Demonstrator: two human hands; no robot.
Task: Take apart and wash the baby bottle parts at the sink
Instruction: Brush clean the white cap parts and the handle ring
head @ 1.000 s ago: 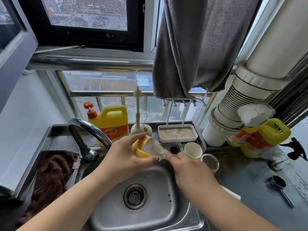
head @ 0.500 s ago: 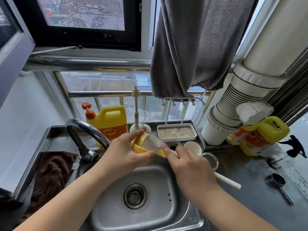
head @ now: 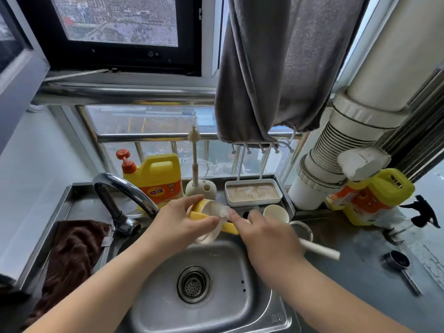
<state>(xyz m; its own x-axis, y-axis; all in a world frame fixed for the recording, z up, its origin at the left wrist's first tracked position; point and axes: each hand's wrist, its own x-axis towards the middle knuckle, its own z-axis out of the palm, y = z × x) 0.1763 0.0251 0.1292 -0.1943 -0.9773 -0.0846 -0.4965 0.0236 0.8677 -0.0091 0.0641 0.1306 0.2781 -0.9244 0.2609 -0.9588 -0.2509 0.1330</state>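
Over the steel sink [head: 216, 306] my left hand [head: 179, 223] grips a clear baby bottle with yellow handles [head: 209, 218], its mouth turned to the right. My right hand [head: 266, 233] holds a bottle brush; its white handle [head: 319, 249] sticks out to the right behind the hand. The brush head is pushed inside the bottle and shows only as a pale blur. A white cup-shaped part [head: 276, 212] and a clear round part [head: 301, 230] stand on the counter just right of the sink.
The faucet [head: 125, 191] arches in from the left. A yellow detergent jug [head: 156, 179], a brush stand [head: 200, 186] and a white drying tray [head: 253, 192] line the back ledge. A brown cloth [head: 72, 248] lies left; a black scoop [head: 398, 263] lies right.
My right hand has pushed the brush deeper into the bottle, so the bristles seen outside the mouth earlier are now inside. The bottle has tilted slightly downward.
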